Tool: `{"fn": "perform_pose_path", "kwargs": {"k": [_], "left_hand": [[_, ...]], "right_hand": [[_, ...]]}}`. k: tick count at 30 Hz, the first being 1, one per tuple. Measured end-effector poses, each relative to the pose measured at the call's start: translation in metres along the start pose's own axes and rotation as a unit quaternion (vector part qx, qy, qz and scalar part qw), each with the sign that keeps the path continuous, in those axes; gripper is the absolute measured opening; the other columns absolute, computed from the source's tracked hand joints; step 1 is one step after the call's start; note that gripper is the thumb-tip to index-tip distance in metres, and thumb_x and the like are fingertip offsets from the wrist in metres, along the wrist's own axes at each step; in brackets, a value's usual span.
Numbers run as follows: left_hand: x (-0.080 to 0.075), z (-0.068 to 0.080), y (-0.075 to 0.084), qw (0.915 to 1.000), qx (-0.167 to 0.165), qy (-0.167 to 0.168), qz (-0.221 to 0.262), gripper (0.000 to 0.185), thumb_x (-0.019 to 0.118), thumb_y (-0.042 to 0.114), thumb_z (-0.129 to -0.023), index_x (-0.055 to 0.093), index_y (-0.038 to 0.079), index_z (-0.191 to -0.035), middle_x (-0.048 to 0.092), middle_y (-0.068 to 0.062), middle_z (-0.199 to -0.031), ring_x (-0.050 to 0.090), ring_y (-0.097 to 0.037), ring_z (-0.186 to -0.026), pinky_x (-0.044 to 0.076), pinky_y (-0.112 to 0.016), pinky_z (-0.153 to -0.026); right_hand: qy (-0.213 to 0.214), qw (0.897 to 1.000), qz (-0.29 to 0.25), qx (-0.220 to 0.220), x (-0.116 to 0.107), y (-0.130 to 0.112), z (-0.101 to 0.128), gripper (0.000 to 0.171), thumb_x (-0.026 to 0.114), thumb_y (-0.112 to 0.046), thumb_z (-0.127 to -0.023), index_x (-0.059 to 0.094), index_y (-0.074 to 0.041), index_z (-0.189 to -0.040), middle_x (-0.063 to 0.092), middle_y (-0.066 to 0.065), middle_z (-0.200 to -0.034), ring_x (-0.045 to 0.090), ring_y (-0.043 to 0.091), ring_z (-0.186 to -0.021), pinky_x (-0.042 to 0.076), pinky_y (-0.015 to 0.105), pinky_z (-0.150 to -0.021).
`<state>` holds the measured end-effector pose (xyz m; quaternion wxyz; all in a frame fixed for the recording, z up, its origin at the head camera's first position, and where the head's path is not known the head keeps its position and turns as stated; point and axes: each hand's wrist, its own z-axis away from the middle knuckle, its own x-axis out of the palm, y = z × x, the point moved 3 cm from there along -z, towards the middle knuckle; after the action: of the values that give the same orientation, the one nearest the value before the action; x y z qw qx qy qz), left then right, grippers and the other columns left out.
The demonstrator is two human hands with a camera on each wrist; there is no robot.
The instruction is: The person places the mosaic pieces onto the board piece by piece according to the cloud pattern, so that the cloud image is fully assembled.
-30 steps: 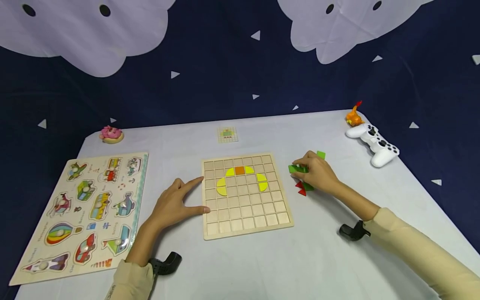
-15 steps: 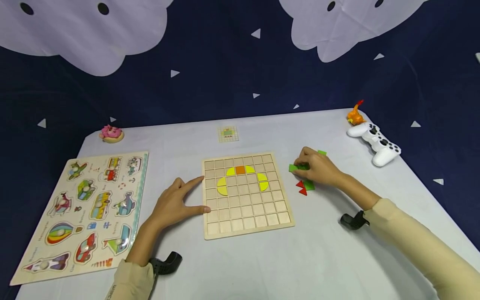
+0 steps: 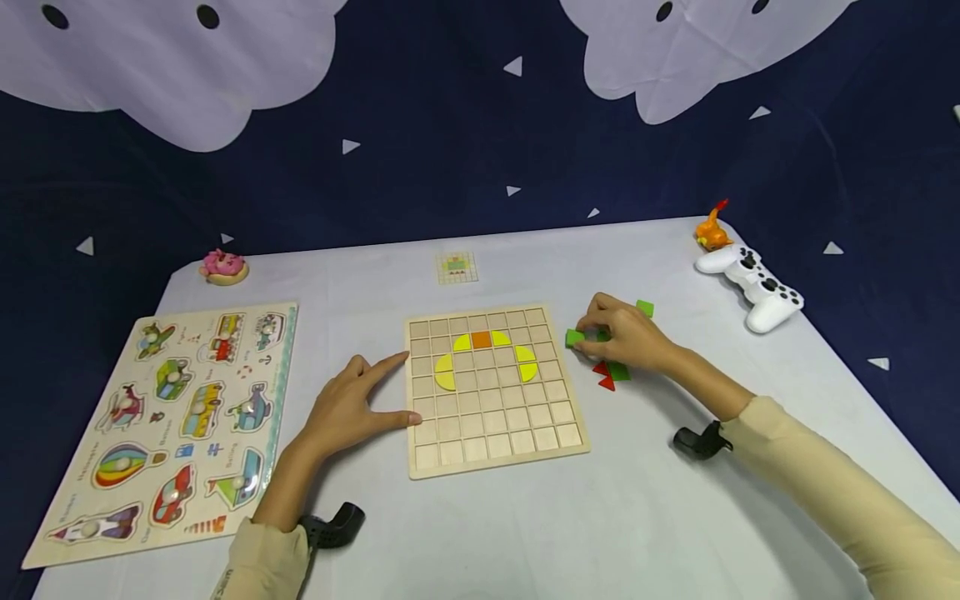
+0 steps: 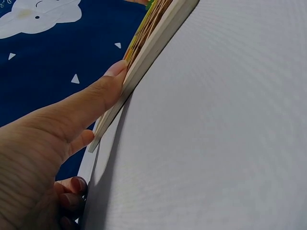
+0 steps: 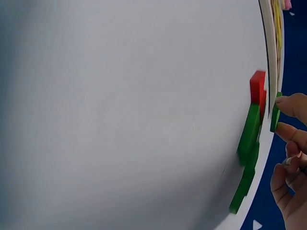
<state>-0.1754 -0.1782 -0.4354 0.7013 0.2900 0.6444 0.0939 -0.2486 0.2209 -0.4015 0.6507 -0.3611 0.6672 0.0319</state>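
Observation:
A wooden grid board (image 3: 498,429) lies in the middle of the head view, with yellow rounded pieces (image 3: 445,372) and an orange square (image 3: 481,340) set in its cells. My left hand (image 3: 348,408) spreads thumb and index finger against the board's left edge; the left wrist view has the thumb touching its rim. To the right of the board, my right hand (image 3: 630,333) pinches a green square tile (image 3: 574,338) between thumb and fingertip. The right wrist view has this tile (image 5: 276,115) raised off the table. Under the hand lie more green tiles (image 3: 618,372) and red triangles (image 3: 606,377), partly hidden.
A small pattern card (image 3: 457,268) lies behind the board. The picture puzzle board (image 3: 172,425) takes up the table's left side. A pink figurine (image 3: 223,267) stands at the back left; an orange figurine (image 3: 712,232) and a white game controller (image 3: 750,287) are at the back right.
My right hand has picked out one green tile from the pile and moved it slightly left, toward the board. The left hand keeps its place at the board's edge.

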Motion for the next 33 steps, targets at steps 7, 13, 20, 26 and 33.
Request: {"fn": "perform_pose_path", "kwargs": {"k": [7, 13, 20, 26, 33], "left_hand": [[0.000, 0.000, -0.001, 1.0000, -0.002, -0.001, -0.001, 0.096, 0.082, 0.063, -0.067, 0.047, 0.027, -0.149, 0.042, -0.005, -0.086, 0.035, -0.017, -0.068, 0.030, -0.030, -0.061], [0.001, 0.000, -0.001, 1.0000, -0.006, -0.002, 0.002, 0.096, 0.083, 0.062, -0.067, 0.047, 0.027, -0.149, 0.043, -0.005, -0.086, 0.035, -0.017, -0.068, 0.030, -0.030, -0.061], [0.000, -0.001, 0.001, 1.0000, -0.004, -0.001, 0.004, 0.096, 0.083, 0.061, -0.067, 0.047, 0.027, -0.149, 0.041, -0.005, -0.085, 0.034, -0.017, -0.068, 0.029, -0.030, -0.061], [0.000, -0.001, 0.001, 1.0000, -0.005, -0.003, 0.005, 0.096, 0.083, 0.062, -0.067, 0.047, 0.028, -0.149, 0.041, -0.004, -0.085, 0.034, -0.017, -0.067, 0.029, -0.030, -0.061], [-0.001, -0.001, 0.000, 0.9999, -0.010, -0.006, 0.006, 0.096, 0.083, 0.062, -0.066, 0.046, 0.028, -0.149, 0.041, -0.004, -0.085, 0.034, -0.017, -0.067, 0.029, -0.030, -0.060]], "right_hand": [[-0.001, 0.999, -0.021, -0.026, 0.008, -0.019, -0.011, 0.022, 0.083, -0.019, -0.080, 0.077, -0.006, -0.096, 0.057, 0.002, -0.092, 0.050, 0.017, -0.078, 0.042, 0.028, -0.067], [-0.011, 0.998, -0.039, -0.047, 0.017, -0.041, -0.023, 0.021, 0.082, -0.020, -0.081, 0.077, -0.007, -0.097, 0.056, 0.004, -0.094, 0.050, 0.019, -0.078, 0.041, 0.029, -0.068], [-0.022, 0.996, -0.036, -0.084, 0.030, -0.066, -0.036, 0.020, 0.082, -0.021, -0.081, 0.077, -0.007, -0.095, 0.056, 0.000, -0.093, 0.054, 0.014, -0.080, 0.047, 0.029, -0.071], [-0.033, 0.995, -0.034, -0.091, 0.037, -0.081, -0.043, 0.021, 0.081, -0.021, -0.082, 0.077, -0.007, -0.096, 0.056, -0.001, -0.093, 0.054, 0.015, -0.080, 0.048, 0.030, -0.072], [-0.040, 0.993, -0.026, -0.106, 0.043, -0.100, -0.055, 0.021, 0.081, -0.022, -0.082, 0.078, -0.007, -0.097, 0.054, 0.000, -0.092, 0.051, 0.014, -0.076, 0.044, 0.027, -0.068]]}}
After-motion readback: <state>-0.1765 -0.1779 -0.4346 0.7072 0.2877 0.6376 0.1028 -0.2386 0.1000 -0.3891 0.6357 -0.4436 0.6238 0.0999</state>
